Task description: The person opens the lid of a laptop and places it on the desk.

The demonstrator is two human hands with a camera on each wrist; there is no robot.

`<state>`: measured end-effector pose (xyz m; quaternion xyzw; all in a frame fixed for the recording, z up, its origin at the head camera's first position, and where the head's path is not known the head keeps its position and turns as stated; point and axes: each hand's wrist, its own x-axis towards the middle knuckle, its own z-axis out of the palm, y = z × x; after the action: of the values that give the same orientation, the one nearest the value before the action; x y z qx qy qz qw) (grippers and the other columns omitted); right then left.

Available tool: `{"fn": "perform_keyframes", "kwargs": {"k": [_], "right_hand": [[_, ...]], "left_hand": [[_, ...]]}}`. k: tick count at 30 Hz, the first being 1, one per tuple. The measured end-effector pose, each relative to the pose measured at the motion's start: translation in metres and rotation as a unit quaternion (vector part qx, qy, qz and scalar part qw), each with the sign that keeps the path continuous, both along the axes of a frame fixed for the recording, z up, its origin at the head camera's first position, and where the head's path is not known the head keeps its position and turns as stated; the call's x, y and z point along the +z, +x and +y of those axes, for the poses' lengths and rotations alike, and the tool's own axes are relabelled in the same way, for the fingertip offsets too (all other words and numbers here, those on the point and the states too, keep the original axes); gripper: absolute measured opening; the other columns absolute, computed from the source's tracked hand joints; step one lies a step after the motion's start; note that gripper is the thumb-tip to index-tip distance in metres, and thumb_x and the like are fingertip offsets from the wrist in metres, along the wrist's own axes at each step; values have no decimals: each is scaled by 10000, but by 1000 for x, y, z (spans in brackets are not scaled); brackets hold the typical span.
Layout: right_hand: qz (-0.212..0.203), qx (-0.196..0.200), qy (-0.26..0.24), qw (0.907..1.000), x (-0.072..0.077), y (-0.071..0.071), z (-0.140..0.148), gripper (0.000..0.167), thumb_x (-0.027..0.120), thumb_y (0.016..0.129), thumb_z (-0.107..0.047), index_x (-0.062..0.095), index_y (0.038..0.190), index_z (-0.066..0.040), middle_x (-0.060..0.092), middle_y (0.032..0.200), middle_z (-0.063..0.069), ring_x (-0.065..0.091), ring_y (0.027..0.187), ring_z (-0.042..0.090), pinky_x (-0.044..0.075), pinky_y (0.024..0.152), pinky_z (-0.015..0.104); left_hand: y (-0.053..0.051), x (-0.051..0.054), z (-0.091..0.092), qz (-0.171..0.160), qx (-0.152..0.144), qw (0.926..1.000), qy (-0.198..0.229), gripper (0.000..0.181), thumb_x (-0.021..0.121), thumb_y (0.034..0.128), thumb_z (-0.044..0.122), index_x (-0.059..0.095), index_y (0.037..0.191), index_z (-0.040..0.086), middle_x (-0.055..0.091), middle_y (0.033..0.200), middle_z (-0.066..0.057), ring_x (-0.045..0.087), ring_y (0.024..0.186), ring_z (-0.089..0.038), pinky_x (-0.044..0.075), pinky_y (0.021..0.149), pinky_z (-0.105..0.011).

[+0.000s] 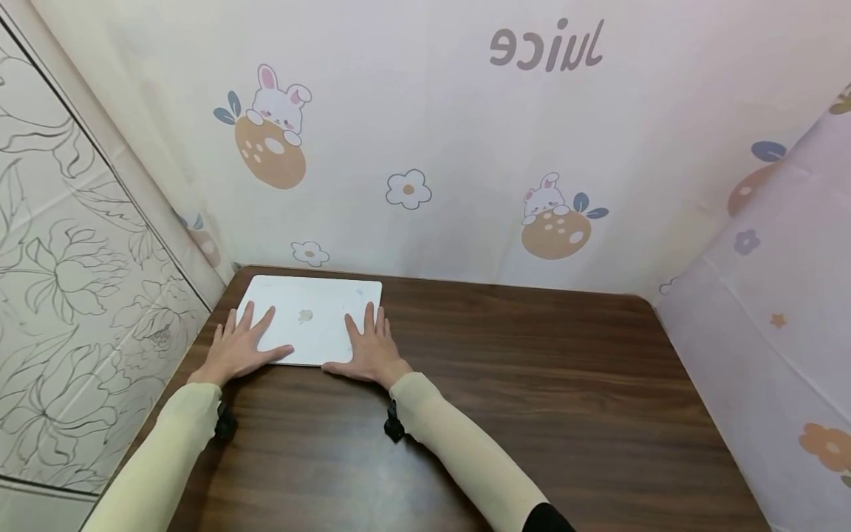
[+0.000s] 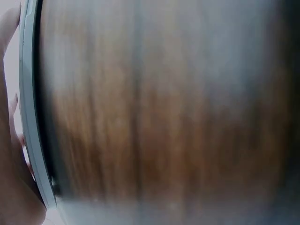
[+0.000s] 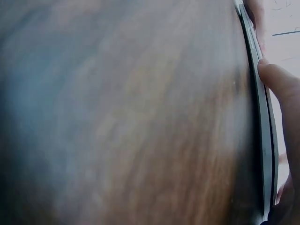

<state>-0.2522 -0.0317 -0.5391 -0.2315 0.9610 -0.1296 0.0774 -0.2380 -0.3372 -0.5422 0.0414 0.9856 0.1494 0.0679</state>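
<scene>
Laptop [image 1: 311,316] beneath left grip [image 1: 239,346], right grip [image 1: 368,350]

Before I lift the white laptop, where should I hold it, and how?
Probably grip the laptop by its two short edges, coming in from left and right together. It lies closed and flat on the table, wide and thin with no handle showing, so pinching opposite edges should keep it level.

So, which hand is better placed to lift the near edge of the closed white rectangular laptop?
Probably the right hand: its thumb rests at the near edge of the laptop, while the thumb of the left hand lies on top.
</scene>
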Motion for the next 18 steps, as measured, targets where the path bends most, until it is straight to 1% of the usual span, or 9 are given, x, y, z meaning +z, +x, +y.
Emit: {"fn": "perform_keyframes", "kwargs": {"k": [6, 12, 18], "right_hand": [[-111, -33, -30, 9999, 0, 2, 3, 1107, 499, 831, -886, 182, 1669, -236, -63, 1714, 249, -24, 1584, 469, 176, 1288, 488], [-233, -69, -19, 9997, 2, 6, 7, 1112, 500, 830, -886, 177, 1670, -234, -82, 1714, 240, -49, 1585, 455, 193, 1284, 488], [-128, -111, -8, 9999, 6, 9, 11, 1107, 480, 836, -890, 204, 1665, -210, -36, 1712, 260, -27, 1583, 470, 185, 1284, 501]], "left_hand": [[4, -1, 3, 72, -63, 10000, -26, 1094, 515, 863, 842, 121, 1674, 222, -67, 1705, -271, -49, 1523, -598, 16, 1124, -825], [8, -3, 8, 32, -81, 10000, 49, 1106, 530, 855, 843, 113, 1675, 229, -78, 1705, -269, -55, 1530, -585, 10, 1131, -817], [10, -2, 15, 76, -89, 9998, 143, 1109, 554, 842, 840, 133, 1673, 240, -80, 1705, -271, -61, 1528, -588, 17, 1143, -804]]}}
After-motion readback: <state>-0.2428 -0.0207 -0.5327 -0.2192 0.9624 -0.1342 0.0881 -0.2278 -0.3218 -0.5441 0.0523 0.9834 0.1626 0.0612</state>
